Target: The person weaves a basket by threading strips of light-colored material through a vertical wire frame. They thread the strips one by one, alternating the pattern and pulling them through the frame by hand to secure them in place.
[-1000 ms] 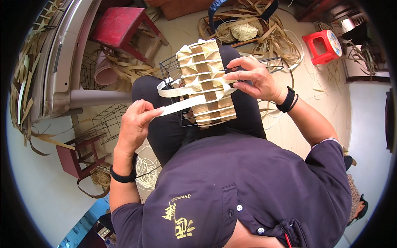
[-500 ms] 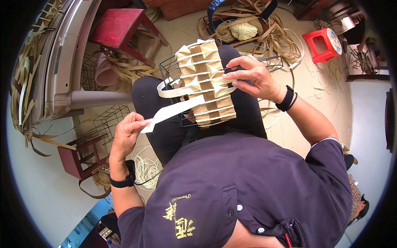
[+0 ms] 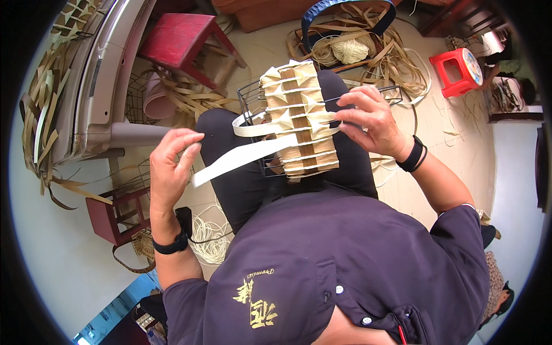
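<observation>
On my lap rests a woven panel (image 3: 310, 156) of tan and brown strips with white ribs and folded cream points, set on a black wire frame (image 3: 247, 96). A broad white strip (image 3: 238, 157) runs from the panel toward my left hand (image 3: 172, 161). That hand is open beside the strip's loose end, thumb and fingers apart. Another cream strip (image 3: 241, 130) bends in a loop at the panel's left side. At the right edge of the panel, my right hand (image 3: 374, 123) pinches the end of a cream strip between thumb and fingers.
A red wooden stool (image 3: 175, 37) stands at far left, near a pink bucket (image 3: 158, 103). Beyond my knees lie a ball of cord (image 3: 352, 50) and loose tan strips (image 3: 397, 63). A small red plastic stool (image 3: 457, 72) is at far right. Coiled cord (image 3: 208, 236) lies by my left leg.
My left hand has let go of the broad white strip and moved up and left, its fingers opening. My right hand stays at the panel's right edge. The whole view has shifted slightly.
</observation>
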{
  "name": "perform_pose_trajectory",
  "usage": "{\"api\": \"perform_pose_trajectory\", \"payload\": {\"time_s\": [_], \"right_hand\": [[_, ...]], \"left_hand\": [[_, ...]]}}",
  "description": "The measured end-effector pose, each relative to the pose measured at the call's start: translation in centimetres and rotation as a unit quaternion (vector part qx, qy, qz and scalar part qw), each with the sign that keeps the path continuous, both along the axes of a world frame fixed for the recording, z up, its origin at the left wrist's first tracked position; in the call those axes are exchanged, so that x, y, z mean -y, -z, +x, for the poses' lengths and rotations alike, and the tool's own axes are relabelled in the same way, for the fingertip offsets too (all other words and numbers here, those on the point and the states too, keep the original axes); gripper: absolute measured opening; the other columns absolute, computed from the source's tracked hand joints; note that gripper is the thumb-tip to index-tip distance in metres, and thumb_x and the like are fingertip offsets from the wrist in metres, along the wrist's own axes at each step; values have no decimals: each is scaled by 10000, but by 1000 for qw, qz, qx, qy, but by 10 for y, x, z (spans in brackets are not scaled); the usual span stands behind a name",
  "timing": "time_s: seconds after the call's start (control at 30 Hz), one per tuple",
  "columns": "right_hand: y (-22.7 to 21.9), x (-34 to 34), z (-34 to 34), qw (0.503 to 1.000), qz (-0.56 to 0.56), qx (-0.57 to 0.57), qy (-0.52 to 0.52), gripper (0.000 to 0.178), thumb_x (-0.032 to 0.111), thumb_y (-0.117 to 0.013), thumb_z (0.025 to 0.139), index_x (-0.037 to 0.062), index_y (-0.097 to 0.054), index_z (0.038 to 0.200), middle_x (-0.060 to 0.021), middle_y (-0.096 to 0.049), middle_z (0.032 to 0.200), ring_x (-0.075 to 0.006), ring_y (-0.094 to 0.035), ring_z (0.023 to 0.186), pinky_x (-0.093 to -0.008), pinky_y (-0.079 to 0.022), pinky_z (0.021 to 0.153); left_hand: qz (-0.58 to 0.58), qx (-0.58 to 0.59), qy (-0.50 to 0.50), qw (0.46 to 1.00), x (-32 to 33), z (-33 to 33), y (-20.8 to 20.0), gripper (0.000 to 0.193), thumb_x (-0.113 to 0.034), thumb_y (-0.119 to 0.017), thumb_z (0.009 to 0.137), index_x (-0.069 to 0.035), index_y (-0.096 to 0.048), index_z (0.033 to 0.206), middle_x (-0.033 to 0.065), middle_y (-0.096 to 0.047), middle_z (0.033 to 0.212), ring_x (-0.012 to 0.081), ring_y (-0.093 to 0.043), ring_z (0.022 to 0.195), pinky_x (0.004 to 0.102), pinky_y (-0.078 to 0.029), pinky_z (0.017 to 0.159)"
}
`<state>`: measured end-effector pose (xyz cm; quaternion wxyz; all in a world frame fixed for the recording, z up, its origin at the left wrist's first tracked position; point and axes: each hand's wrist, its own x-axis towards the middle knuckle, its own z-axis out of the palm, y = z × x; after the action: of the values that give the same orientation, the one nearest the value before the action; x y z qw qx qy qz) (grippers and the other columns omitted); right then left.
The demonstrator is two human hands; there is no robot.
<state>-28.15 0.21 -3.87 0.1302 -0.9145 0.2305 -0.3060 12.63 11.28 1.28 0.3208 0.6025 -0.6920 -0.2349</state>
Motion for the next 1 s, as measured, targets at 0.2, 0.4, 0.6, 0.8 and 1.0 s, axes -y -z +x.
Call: {"api": "perform_pose_trajectory", "payload": {"time_s": [0.2, 0.4, 0.6, 0.8, 1.0], "right_hand": [[-8, 5, 32, 989, -5, -109, 96, 132, 132, -765, 773, 101, -639, 750, -56, -647, 864, -281, -627, 897, -399, -498, 792], [-19, 2, 12, 962, 89, -139, 217, 107, 116, -673, 726, 87, -629, 632, -104, -660, 693, -323, -680, 742, -449, -542, 671], [-24, 1, 12, 977, -6, -134, 168, 306, 79, -676, 729, 104, -585, 1020, -81, -626, 848, -325, -629, 869, -456, -473, 785], [-9, 10, 20, 983, 9, -141, 120, 32, 58, -648, 764, 89, -643, 758, -115, -653, 664, -325, -691, 707, -464, -520, 703], [-29, 14, -36, 909, 28, -335, 248, 82, 117, -720, 783, 89, -687, 852, -115, -695, 778, -322, -700, 819, -453, -511, 761]], "left_hand": [[17, 92, 73, 993, 40, -35, 23, 160, -85, -714, 927, -14, -746, 1067, 122, -677, 1032, 267, -660, 979, 345, -518, 869], [74, 136, 130, 979, 45, -27, 48, 189, -160, -766, 886, -18, -720, 1002, 122, -667, 1058, 287, -643, 995, 387, -506, 899], [125, 105, 151, 975, 57, -35, 33, 141, -93, -717, 918, -9, -604, 935, 150, -594, 749, 256, -609, 680, 395, -471, 649], [79, 149, 169, 971, 64, -52, 9, 136, -113, -719, 925, -8, -633, 931, 137, -606, 700, 203, -596, 635, 361, -470, 620], [260, 107, 177, 943, 61, -23, -2, 173, -205, -708, 935, -37, -744, 952, 153, -648, 696, 315, -652, 665, 398, -508, 651]]}}
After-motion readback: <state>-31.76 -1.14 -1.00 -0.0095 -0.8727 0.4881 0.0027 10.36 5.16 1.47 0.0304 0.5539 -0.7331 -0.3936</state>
